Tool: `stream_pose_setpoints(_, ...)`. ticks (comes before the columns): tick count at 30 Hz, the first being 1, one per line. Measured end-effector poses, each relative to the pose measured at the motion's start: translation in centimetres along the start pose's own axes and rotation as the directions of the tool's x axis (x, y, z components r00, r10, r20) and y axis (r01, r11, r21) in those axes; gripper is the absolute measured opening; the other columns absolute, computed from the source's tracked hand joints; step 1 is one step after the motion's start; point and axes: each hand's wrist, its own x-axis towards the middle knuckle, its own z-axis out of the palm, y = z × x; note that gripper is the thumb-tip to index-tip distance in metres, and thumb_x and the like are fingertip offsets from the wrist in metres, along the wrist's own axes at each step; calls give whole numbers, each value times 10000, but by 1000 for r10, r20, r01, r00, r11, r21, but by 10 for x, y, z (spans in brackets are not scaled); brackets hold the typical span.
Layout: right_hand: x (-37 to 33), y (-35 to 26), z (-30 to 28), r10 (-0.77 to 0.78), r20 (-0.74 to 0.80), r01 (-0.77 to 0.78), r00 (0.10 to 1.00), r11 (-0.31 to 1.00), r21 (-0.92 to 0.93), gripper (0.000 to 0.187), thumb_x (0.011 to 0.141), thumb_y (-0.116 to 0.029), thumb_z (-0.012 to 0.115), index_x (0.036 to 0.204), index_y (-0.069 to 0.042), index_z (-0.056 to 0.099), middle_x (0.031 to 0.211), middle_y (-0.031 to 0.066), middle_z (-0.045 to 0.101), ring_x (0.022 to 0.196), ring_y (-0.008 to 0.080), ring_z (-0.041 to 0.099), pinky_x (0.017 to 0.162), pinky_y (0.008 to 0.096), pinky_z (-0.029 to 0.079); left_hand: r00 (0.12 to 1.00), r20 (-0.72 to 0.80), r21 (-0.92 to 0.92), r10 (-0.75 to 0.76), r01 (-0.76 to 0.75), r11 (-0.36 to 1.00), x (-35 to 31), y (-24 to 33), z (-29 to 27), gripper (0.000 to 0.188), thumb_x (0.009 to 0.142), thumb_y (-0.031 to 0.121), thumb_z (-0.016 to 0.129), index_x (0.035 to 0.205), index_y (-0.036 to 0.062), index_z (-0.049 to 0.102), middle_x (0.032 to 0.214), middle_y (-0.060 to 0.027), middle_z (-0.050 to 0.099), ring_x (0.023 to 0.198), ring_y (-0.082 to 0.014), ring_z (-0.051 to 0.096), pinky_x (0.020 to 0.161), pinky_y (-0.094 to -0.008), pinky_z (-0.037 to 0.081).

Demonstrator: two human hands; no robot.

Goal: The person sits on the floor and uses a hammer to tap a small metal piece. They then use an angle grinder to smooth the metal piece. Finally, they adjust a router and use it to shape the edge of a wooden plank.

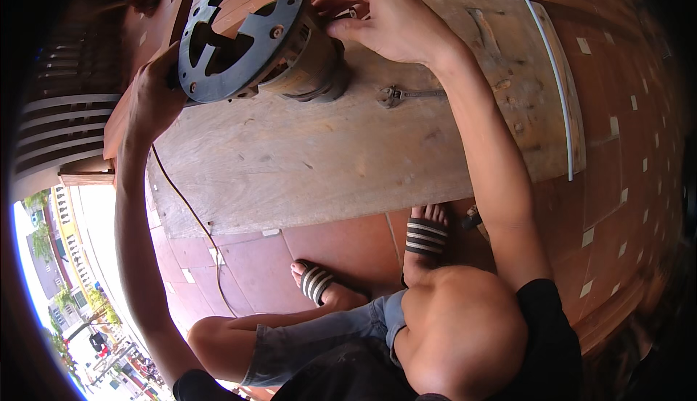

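Observation:
A power tool that looks like a wood router [308, 67] is tilted on its side at the far left of a wooden board, its round black base plate [272, 34] facing left toward me. Wrapped behind the plate's left edge, my left hand [154, 92] grips the router; its fingertips are hidden. My right hand [381, 23] is at the router's other side, thumb and fingers closed together around a small metallic piece too small to name. An adjustable wrench [396, 96] lies on the board below my right wrist, its handle partly covered by my forearm.
The worn wooden board [312, 176] lies on reddish floor tiles [341, 245]. A thin pale rod [552, 74] runs along its right end. A dark cord [187, 209] trails down on the left. My sandalled feet rest at the near edge, beside a dark-ended object [472, 218]. Slatted furniture [69, 125] stands left.

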Motion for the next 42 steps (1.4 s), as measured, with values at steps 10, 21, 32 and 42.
stream_pose_setpoints(10, 42, -38, -44, 134, 22, -133, 991, 931, 339, 368, 1104, -268, 579, 1115, 33, 790, 1167, 274, 774, 1076, 262, 753, 945, 432, 567, 957, -136, -195, 257, -280, 940, 24, 37, 5, 1273, 558, 244, 1036, 1658, 124, 407, 1432, -156, 695, 1267, -340, 709, 1179, -482, 532)
stream_pose_setpoints(21, 122, -86, 9, -21, -14, 11, 1000, 867, -498, 515, 1117, -244, 395, 869, 85, 704, 809, 322, 718, 748, 435, 744, 737, 530, 605, 945, -181, -104, 272, -294, 950, 27, 17, 21, 1245, 551, 250, 1049, 1645, 211, 453, 1356, -118, 742, 1187, -319, 748, 1149, -471, 564)
stream_pose_setpoints(32, 103, -82, -2, 135, -102, -169, 986, 813, -557, 605, 1111, -380, 451, 973, 143, 723, 947, 415, 694, 973, 545, 722, 905, 575, 564, 951, -105, -46, 289, -295, 954, 33, 47, 1, 1100, 688, 320, 908, 1656, 189, 402, 1544, -146, 579, 1419, -339, 557, 1253, -484, 442)
stream_pose_setpoints(42, 116, -68, 0, 200, -21, -180, 980, 827, -533, 660, 1123, -438, 384, 971, 100, 733, 1060, 378, 703, 1129, 540, 672, 998, 556, 527, 981, 176, -69, 78, -67, 995, 20, 66, -21, 1400, 512, 368, 1069, 1681, 137, 334, 1306, -187, 749, 1200, -355, 736, 1112, -402, 589)
